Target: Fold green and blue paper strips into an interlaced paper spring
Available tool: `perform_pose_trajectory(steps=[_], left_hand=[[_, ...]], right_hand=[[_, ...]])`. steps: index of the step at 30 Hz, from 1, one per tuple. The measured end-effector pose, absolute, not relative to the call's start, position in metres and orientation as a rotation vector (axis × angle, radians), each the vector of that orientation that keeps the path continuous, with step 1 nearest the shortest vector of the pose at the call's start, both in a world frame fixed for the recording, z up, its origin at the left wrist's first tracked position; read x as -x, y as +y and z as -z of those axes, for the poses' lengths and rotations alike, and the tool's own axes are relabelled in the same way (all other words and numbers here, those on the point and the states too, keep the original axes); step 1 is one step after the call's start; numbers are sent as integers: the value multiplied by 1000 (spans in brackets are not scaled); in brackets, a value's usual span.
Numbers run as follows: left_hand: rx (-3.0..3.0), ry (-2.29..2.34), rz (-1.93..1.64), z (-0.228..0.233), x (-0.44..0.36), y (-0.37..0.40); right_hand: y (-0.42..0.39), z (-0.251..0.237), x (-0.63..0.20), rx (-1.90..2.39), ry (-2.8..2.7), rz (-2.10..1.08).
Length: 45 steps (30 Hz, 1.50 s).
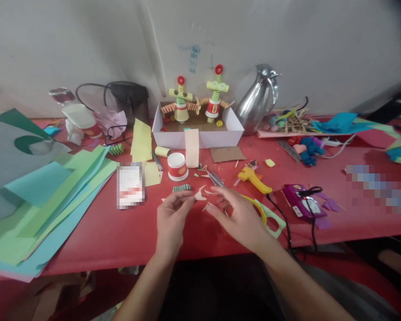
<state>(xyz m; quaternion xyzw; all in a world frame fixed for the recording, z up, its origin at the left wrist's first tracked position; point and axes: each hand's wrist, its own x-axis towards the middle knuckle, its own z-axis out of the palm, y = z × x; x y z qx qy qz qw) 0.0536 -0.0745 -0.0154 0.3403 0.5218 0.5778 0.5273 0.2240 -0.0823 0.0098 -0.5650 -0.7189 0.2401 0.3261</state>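
Note:
Between the thumb and fingers of my left hand (175, 211) is a small cream paper cutout (200, 195) with pointed ends. My right hand (237, 214) is apart from it, thumb and fingers spread, with nothing visible in its grip. Scissors (215, 178) lie just beyond my right fingertips, among small paper scraps. Past my left hand are a green-striped folded paper spring (181, 188) and a red and white paper cup (177, 166). To the right of the scissors lies a yellow hot glue gun (255, 179). A yellow ring (260, 209) is partly hidden behind my right hand.
A white box (170, 139) at the back holds two paper-cup figures (181, 109). A steel jug (259, 100) stands beside it. Coloured paper sheets (53, 196) cover the left side. A purple device (302, 203) with black cable lies right, near craft scraps (309, 149).

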Motion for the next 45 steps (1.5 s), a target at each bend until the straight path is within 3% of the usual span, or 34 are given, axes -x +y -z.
perform_pose_trajectory(steps=[2,5,10,16,23,27,45], left_hand=[[-859,1223,-1343,20,-54,-82],[-974,1319,-1311,24,-44,-91],[-1647,1859,-1205,19,-7,-76],[-2212,1655,-953,17,-3,-26],[-1811,1465,-1152,15,-15,-9],[-1423,1197,-1057,2,-20,-9],[-1332,1120,-1116,5,-29,-8]], right_hand=[[-80,-10,-214,1342,-1756,-947],[-76,-6,-207,1260,-1664,-1147],[-52,-3,-219,1274,-1608,-1115],[0,-6,-219,1308,-1691,-962],[4,5,-209,1261,-1346,-1264],[1,6,-211,1090,-1128,-1492],[-6,2,-205,1029,-1101,-1467]])
